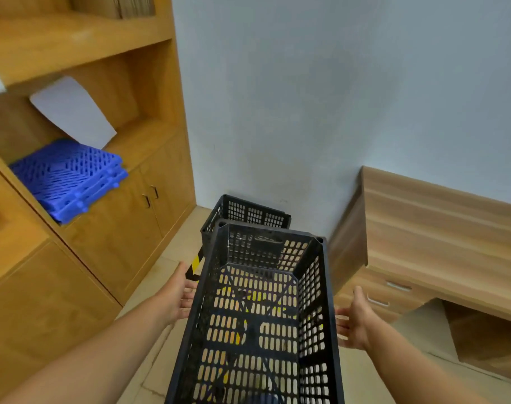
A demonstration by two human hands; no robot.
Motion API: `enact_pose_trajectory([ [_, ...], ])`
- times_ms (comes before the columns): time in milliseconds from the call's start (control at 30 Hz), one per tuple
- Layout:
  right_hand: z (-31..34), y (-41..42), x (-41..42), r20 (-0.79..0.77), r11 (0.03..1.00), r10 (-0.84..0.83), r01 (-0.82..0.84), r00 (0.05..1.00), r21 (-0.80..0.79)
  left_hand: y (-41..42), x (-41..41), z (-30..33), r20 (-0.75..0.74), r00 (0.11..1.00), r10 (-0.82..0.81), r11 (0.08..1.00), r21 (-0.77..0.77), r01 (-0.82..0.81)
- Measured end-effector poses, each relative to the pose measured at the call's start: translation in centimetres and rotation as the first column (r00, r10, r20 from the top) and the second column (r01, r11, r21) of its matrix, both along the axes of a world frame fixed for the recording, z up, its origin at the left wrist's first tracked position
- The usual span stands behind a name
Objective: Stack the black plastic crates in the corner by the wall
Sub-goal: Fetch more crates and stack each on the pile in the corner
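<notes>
A long black perforated crate (260,316) fills the lower middle of the view, its open top facing me. My left hand (177,295) is at its left wall, palm toward it and fingers spread, the fingertips at or touching the rim. My right hand (355,319) is by the right wall with its palm open and fingers straight, very close to the rim; contact is unclear. A second black crate (248,211) stands on the floor behind it, against the white wall (306,112) in the corner.
A wooden shelf cabinet (117,228) runs along the left, holding stacked blue plastic grids (67,176) and a white sheet (73,112). A wooden desk with drawers (438,228) is on the right. Yellow-black tape (194,263) marks the tiled floor.
</notes>
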State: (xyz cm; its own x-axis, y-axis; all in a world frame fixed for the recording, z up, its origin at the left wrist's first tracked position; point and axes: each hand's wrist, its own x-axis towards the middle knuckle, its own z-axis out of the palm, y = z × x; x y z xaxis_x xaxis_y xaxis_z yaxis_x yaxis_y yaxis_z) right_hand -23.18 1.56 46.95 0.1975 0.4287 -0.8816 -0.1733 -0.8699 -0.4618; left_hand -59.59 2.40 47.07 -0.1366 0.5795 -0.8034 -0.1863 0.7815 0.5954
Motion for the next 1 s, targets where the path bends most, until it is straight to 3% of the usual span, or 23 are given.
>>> enact_pose_trajectory([
  [367,-0.2,19.7,2.4,-0.026,0.988,0.14,-0.141,0.99,-0.067,15.4,2.2,-0.7,-0.029,0.998,0.063,0.998,-0.02,-0.063],
  [1000,-0.6,40.7,-3.6,0.027,0.966,0.251,-0.252,0.968,0.055,32.2,-2.0,-3.8,0.039,0.985,0.167,0.981,-0.103,-0.162],
])
